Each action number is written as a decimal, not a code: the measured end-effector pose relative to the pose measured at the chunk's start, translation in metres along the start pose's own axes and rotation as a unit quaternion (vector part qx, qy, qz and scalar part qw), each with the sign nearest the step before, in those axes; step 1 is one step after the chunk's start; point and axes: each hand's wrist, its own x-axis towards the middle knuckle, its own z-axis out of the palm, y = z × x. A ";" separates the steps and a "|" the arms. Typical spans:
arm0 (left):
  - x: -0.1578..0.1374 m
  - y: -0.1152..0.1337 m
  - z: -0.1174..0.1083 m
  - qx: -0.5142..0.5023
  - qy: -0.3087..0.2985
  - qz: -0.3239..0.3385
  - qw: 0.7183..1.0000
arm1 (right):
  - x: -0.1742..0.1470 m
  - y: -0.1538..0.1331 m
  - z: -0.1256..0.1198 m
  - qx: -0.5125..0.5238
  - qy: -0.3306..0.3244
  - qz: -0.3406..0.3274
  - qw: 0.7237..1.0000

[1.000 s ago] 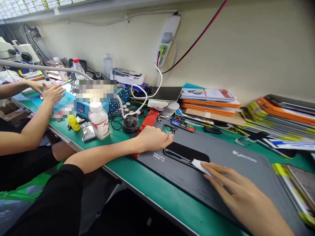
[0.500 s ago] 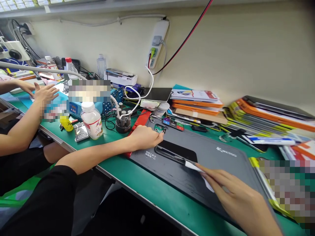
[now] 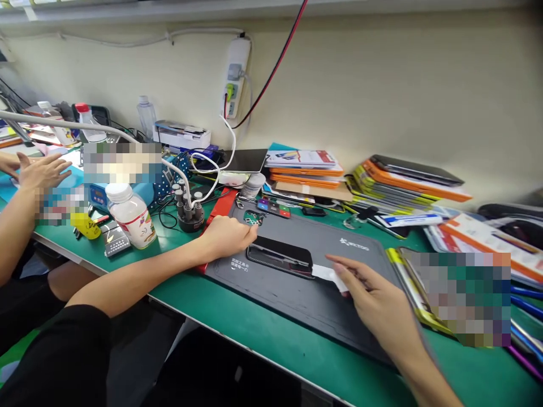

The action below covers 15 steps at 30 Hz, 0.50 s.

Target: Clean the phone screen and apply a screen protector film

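Observation:
A black smartphone [image 3: 278,257] lies on a grey work mat [image 3: 297,297], its glossy face reflecting light. My left hand [image 3: 231,234] is closed in a fist at the phone's far left corner; whatever its fingers pinch is hidden. A thin white strip [image 3: 323,273] reaches from the phone's right end to my right hand [image 3: 373,297]. My right thumb and fingers are closed on the strip, with the index finger stretched toward the phone. Whether the strip is fixed to the phone or only touches it, I cannot tell.
Left of the mat stand a white-capped bottle [image 3: 131,217] and a black tool holder [image 3: 189,217]. Stacked orange-edged packs [image 3: 305,171] line the wall. A yellow-edged pack [image 3: 407,288] lies right of the mat. At far left are a co-worker's hands [image 3: 42,172].
The view has swung right, so everything sits further left. My right hand has turned and now pinches the white strip at the phone's right end. My left hand stays by the phone's left corner.

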 end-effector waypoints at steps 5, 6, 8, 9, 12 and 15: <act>0.002 0.001 0.000 -0.005 -0.002 -0.008 1.000 | -0.003 -0.003 -0.002 0.015 -0.011 -0.020 1.000; 0.003 0.002 0.000 -0.008 0.000 -0.010 1.000 | -0.003 -0.006 -0.004 0.026 -0.016 -0.026 0.999; 0.004 0.002 0.001 -0.013 0.004 -0.011 1.000 | 0.000 -0.010 -0.008 0.030 -0.022 -0.048 0.998; 0.003 0.002 0.001 -0.014 0.005 -0.011 1.000 | 0.002 -0.012 -0.010 0.020 -0.021 -0.068 0.997; 0.002 0.002 0.000 -0.014 0.007 -0.007 1.000 | 0.014 -0.012 -0.015 -0.027 -0.010 -0.152 0.988; 0.001 0.000 0.001 -0.005 0.011 -0.004 1.000 | 0.024 -0.006 -0.011 -0.077 0.003 -0.229 0.970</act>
